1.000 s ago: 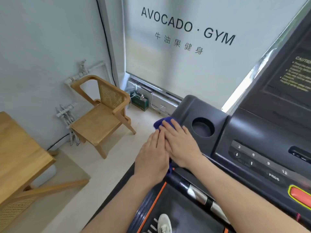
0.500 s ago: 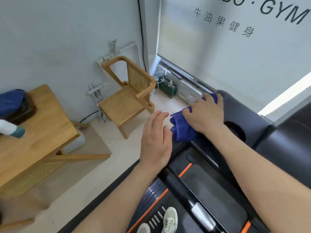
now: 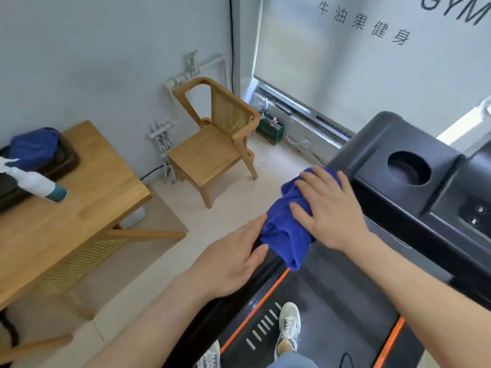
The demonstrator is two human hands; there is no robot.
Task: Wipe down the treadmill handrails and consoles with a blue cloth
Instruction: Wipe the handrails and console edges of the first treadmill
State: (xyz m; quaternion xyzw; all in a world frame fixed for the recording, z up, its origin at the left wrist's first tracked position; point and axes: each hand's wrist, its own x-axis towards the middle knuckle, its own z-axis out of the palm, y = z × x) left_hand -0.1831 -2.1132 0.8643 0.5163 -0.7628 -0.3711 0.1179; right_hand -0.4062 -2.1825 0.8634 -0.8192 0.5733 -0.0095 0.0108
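Roughly mid-job by the look of it, hard to pin down. Nearest: shoes (image 3: 289,326) on the treadmill belt (image 3: 332,296), person standing on the machine facing its left side. Left hand (image 3: 233,257) lies mostly flat on the black handrail (image 3: 271,264), fingers straight, tips touching the near edge of the blue cloth (image 3: 285,236) and gripping nothing. Right hand (image 3: 330,212) is spread flat on top of the cloth and presses it down, fingers splayed rather than curled round it. Cloth is bunched and draped over the handrail just where the rail meets the console (image 3: 382,144) corner. So the step in hand is the left handrail's upper end. No streaks or wet marks show, so what's already wiped can't be told. Likely left: cup holder (image 3: 409,168), button panel (image 3: 475,217), the far-side rail (not clearly in view). Further off, well apart from the treadmill: wooden counter (image 3: 85,208) with a spray bottle (image 3: 34,185) lying on it, then a wooden chair (image 3: 212,147) by the wall.
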